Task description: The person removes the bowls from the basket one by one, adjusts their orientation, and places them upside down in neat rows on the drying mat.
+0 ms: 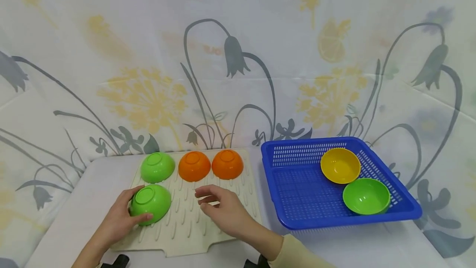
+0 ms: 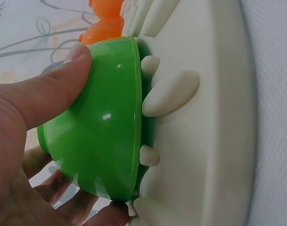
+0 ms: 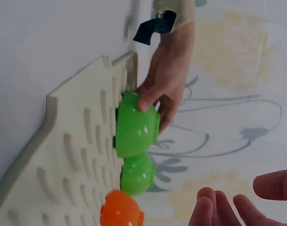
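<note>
- The left hand [image 1: 118,217] grips an upturned green bowl [image 1: 150,203], thumb and fingers curled round it, at the front left of the cream drying mat [image 1: 193,218].
- The right hand [image 1: 223,210] hovers just above the mat, fingers loosely spread, holding nothing.

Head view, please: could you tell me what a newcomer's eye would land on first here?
Probably the bright bowls: two green and two orange ones lie upside down on the cream drying mat, and the left hand holds the nearer green bowl at the mat's front left. The right hand hovers open over the mat's middle. To the right, a blue basket holds a yellow bowl and a green bowl in the basket, both upright.
</note>
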`<state>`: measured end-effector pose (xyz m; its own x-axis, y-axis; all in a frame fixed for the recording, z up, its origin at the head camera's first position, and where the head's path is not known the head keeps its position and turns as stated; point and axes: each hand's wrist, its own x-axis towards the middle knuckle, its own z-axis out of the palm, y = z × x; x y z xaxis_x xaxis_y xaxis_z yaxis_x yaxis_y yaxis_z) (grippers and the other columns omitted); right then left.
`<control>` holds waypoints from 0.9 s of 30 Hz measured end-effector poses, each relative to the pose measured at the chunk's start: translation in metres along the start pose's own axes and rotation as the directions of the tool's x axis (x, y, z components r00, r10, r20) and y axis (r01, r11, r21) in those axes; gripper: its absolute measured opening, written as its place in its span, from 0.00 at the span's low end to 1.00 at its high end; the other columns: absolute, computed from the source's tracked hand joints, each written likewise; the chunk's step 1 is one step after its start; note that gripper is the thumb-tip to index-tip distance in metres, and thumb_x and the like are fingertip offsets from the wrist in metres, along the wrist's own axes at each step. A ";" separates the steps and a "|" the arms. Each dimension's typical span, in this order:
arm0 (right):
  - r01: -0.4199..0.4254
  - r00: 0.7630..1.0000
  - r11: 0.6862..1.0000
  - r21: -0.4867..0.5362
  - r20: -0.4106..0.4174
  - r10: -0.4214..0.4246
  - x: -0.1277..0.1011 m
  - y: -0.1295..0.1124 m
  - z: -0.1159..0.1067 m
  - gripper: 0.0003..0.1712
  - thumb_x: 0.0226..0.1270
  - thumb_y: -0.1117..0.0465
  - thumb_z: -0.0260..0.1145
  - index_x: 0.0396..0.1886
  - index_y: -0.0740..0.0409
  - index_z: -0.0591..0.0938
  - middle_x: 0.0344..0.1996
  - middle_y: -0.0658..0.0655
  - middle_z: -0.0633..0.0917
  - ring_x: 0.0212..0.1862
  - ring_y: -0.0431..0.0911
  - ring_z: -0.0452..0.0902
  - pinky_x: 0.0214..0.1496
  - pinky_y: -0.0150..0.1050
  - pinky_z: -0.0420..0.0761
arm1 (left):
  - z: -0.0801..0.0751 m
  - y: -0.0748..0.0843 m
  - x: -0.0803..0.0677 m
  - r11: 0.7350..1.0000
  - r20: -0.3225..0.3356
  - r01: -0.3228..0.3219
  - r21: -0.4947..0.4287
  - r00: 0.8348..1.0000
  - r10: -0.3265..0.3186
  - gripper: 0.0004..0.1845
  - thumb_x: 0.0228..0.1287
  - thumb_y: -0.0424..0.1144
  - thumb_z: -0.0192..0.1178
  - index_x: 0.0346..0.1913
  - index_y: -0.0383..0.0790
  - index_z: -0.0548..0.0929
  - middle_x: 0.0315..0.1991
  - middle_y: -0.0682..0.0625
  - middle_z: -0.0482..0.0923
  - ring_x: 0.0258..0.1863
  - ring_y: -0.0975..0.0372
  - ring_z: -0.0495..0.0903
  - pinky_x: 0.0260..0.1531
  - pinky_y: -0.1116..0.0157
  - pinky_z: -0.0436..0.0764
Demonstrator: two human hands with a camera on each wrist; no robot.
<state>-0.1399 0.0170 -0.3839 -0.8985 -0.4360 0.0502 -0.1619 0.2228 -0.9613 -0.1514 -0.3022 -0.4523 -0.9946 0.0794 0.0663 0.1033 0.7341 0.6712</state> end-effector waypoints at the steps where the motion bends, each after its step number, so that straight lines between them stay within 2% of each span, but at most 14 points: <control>1: 0.014 1.000 1.000 -0.013 -0.009 -0.014 -0.003 -0.002 -0.007 0.15 0.71 0.64 0.62 0.56 0.51 0.82 0.51 0.46 0.84 0.51 0.41 0.81 0.52 0.35 0.80 | 0.000 0.000 0.000 1.000 -0.003 -0.001 0.001 1.000 0.001 0.51 0.48 0.46 0.79 0.70 0.28 0.63 0.60 0.30 0.66 0.61 0.36 0.65 0.58 0.34 0.64; 7: 0.020 0.996 0.992 -0.124 -0.085 -0.031 -0.019 -0.012 -0.059 0.15 0.73 0.65 0.60 0.57 0.53 0.81 0.52 0.50 0.83 0.53 0.45 0.80 0.53 0.38 0.81 | 0.001 -0.001 -0.001 1.000 -0.018 -0.024 -0.008 1.000 0.024 0.49 0.48 0.44 0.79 0.70 0.28 0.63 0.60 0.31 0.67 0.62 0.37 0.66 0.59 0.36 0.65; 13: -0.028 0.975 0.970 -0.241 -0.222 -0.027 -0.035 -0.017 -0.135 0.17 0.74 0.65 0.61 0.59 0.54 0.80 0.55 0.53 0.82 0.56 0.49 0.79 0.57 0.47 0.81 | 0.001 -0.002 -0.001 1.000 -0.012 -0.001 -0.009 1.000 0.001 0.50 0.49 0.46 0.78 0.71 0.30 0.63 0.61 0.32 0.66 0.63 0.37 0.64 0.60 0.35 0.64; 16: -0.053 0.959 0.944 -0.327 -0.279 -0.043 -0.042 -0.014 -0.177 0.17 0.76 0.61 0.59 0.61 0.57 0.78 0.57 0.59 0.81 0.59 0.54 0.77 0.59 0.54 0.78 | 0.001 -0.001 -0.002 1.000 -0.010 0.012 -0.012 1.000 -0.012 0.50 0.50 0.46 0.78 0.71 0.31 0.62 0.61 0.33 0.65 0.64 0.37 0.64 0.60 0.35 0.64; 18: -0.081 0.945 0.915 -0.396 -0.323 -0.056 -0.046 -0.011 -0.202 0.19 0.78 0.58 0.57 0.62 0.60 0.77 0.58 0.62 0.80 0.60 0.58 0.75 0.59 0.57 0.77 | 0.000 0.000 -0.003 1.000 -0.010 0.012 -0.012 1.000 -0.012 0.50 0.50 0.47 0.78 0.71 0.31 0.62 0.61 0.33 0.65 0.63 0.37 0.64 0.60 0.35 0.64; 21: -0.128 0.918 0.877 -0.464 -0.390 -0.072 -0.052 -0.004 -0.239 0.21 0.79 0.54 0.55 0.63 0.61 0.77 0.58 0.65 0.80 0.59 0.60 0.74 0.55 0.40 0.79 | 0.000 0.001 -0.003 1.000 -0.013 0.007 -0.010 1.000 -0.007 0.50 0.50 0.46 0.78 0.71 0.31 0.62 0.61 0.32 0.65 0.63 0.37 0.64 0.59 0.35 0.64; 23: -0.158 0.898 0.862 -0.481 -0.432 -0.077 -0.056 0.001 -0.262 0.22 0.80 0.52 0.53 0.62 0.61 0.77 0.57 0.66 0.80 0.58 0.60 0.74 0.49 0.27 0.77 | 0.001 0.002 -0.003 1.000 -0.020 -0.005 -0.006 1.000 0.005 0.50 0.50 0.45 0.78 0.71 0.30 0.62 0.61 0.32 0.66 0.63 0.36 0.65 0.59 0.36 0.65; 25: -0.195 0.881 0.858 -0.476 -0.469 -0.060 -0.058 0.008 -0.284 0.24 0.80 0.51 0.52 0.63 0.62 0.76 0.57 0.66 0.80 0.58 0.60 0.73 0.43 0.17 0.72 | 0.001 0.001 -0.003 1.000 -0.025 -0.011 -0.011 1.000 0.010 0.50 0.50 0.44 0.78 0.71 0.30 0.63 0.61 0.32 0.66 0.63 0.37 0.65 0.59 0.36 0.65; 27: -0.236 0.868 0.853 -0.466 -0.496 -0.031 -0.059 0.017 -0.303 0.26 0.80 0.49 0.51 0.64 0.63 0.75 0.57 0.68 0.79 0.57 0.60 0.72 0.46 0.22 0.73 | 0.003 0.001 -0.003 1.000 -0.025 -0.017 -0.015 1.000 0.017 0.50 0.50 0.44 0.78 0.71 0.29 0.63 0.61 0.30 0.66 0.62 0.36 0.65 0.59 0.36 0.65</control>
<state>-0.2134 0.3102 -0.3208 -0.9770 0.0477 0.2078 -0.1158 0.6994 -0.7053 -0.1483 -0.3001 -0.4538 -0.9926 0.0744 0.0962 0.1201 0.7222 0.6811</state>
